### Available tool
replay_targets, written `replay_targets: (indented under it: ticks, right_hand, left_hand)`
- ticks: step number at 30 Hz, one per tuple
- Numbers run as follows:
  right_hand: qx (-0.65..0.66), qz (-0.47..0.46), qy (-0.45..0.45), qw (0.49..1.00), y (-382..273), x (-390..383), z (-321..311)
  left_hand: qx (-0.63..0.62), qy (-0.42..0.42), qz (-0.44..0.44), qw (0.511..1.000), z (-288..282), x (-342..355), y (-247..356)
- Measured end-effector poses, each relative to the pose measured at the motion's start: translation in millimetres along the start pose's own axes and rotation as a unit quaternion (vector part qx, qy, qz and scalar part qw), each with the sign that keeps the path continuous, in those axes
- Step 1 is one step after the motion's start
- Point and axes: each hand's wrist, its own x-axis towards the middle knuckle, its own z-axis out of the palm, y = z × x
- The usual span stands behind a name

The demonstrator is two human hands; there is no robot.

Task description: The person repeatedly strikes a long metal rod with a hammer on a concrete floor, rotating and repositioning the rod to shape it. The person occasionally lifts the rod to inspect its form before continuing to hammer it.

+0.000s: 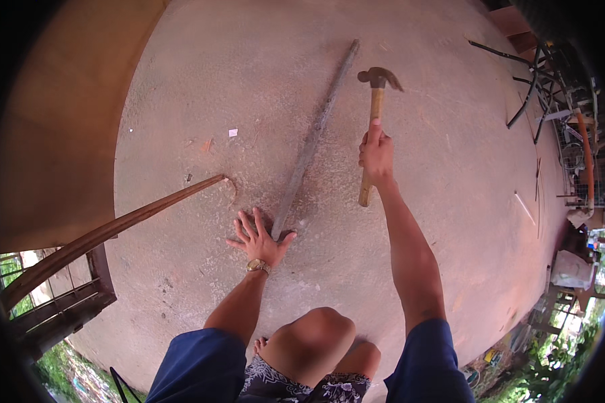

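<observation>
A claw hammer [376, 101] with a wooden handle and dark metal head is raised in my right hand [377, 154], fingers wrapped round the handle and thumb along it. To its left, a long straight grey metal bar [309, 144] lies on the concrete floor, slanting from near my left hand up to the far middle. My left hand [259, 240] wears a wristwatch [257, 266] and has its fingers spread. The bar's near end sits between its thumb and index finger. Whether the palm presses on the bar or on the floor, I cannot tell.
A wooden pole [114, 227] reaches in from the left, ending near my left hand. A small white scrap [233, 133] lies on the concrete floor [202, 87]. Dark metal tubes [528, 87] and clutter line the right edge. A brown panel [74, 127] stands at the left.
</observation>
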Motion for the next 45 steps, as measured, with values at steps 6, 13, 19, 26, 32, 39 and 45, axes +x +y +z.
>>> replay_targets:
  ticks: [6,13,19,26,32,39,45]
  right_hand:
    - [0.237,-0.167,0.102,0.951,-120,6,-105]
    - [0.166,-0.312,0.117,0.928,-87,-25,-45]
    - [-0.062,-0.015,-0.018,0.998,26,-54,-7]
    - [-0.092,0.114,0.049,0.988,31,-210,-124]
    - [-0.085,0.225,0.143,0.960,181,-436,-86]
    - [-0.151,0.390,0.133,0.899,241,-575,-30]
    - [-0.224,0.238,0.243,0.913,238,-617,-30]
  left_hand:
    - [0.044,-0.042,-0.015,0.998,-2,-3,-4]
    - [0.007,0.030,0.016,0.999,19,-7,-19]
    - [0.044,0.009,0.015,0.999,2,-13,-7]
    - [0.019,-0.035,0.027,0.999,-14,-27,1]
    - [0.005,-0.059,0.017,0.998,1,-19,-5]
    - [0.076,-0.108,0.158,0.979,23,-38,-60]
    - [0.049,-0.151,0.250,0.955,39,-133,-162]
